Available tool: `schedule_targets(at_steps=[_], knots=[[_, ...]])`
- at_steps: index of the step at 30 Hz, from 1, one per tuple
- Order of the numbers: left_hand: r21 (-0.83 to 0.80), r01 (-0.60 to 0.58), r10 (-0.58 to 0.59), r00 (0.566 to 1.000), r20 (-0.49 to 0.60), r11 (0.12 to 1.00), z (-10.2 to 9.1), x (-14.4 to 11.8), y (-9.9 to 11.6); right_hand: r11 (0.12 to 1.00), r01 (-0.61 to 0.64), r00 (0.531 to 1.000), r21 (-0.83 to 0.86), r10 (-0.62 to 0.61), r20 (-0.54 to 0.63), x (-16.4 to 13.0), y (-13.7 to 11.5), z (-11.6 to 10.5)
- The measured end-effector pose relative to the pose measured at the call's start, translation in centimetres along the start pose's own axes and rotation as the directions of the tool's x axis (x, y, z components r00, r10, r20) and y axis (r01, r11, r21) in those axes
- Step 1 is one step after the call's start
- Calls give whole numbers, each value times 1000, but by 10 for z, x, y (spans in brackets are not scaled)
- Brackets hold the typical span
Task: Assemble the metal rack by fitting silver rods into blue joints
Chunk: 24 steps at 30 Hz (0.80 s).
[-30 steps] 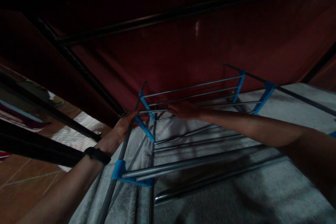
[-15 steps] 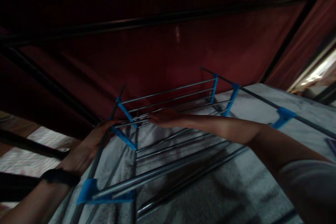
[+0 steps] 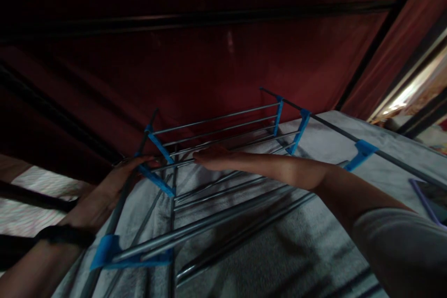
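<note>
A rack of grey metal tubes with blue plastic brackets, like a shoe rack, lies on a light cloth. At its left side my left hand is closed around the joint where a blue bracket meets the dark side pole. A black band circles that wrist. My right hand reaches across from the right, its fingers wrapped over a metal crossbar close to the same bracket. Its fingertips are partly hidden and dim. Other blue brackets sit along the right side pole.
Behind the rack rises a dark red panel with black framing bars. The light cloth spreads beneath the rack. A flat dark item with a purple edge lies at the right. Dark bars stand at the lower left.
The view has shifted slightly, so the rack and both arms appear a little farther left. More of the purple-edged item shows. Both hands keep their places on the rack.
</note>
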<state>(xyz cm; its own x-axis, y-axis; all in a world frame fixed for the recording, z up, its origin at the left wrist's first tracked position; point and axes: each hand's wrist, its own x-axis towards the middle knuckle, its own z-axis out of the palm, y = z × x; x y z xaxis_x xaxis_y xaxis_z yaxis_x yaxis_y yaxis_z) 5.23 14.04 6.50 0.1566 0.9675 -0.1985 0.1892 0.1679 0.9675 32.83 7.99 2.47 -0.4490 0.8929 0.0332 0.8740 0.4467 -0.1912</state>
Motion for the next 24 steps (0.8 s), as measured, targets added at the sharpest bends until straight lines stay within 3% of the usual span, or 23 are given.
schedule_targets(at_steps=[3,9,16,24], knots=[[-48,23,-22,1000,11,999,7,-13,5,994,78,994,-72,-83,-64,2,3,7],[-113,27,-30,999,-31,993,21,-36,13,988,94,992,-126,-104,-71,4,7,20],[-81,-36,35,999,-20,996,17,-28,8,988,109,989,-107,-119,-93,3,11,31],[-120,5,-6,1000,-8,993,15,-16,1,982,115,987,-147,-129,-92,5,12,29]])
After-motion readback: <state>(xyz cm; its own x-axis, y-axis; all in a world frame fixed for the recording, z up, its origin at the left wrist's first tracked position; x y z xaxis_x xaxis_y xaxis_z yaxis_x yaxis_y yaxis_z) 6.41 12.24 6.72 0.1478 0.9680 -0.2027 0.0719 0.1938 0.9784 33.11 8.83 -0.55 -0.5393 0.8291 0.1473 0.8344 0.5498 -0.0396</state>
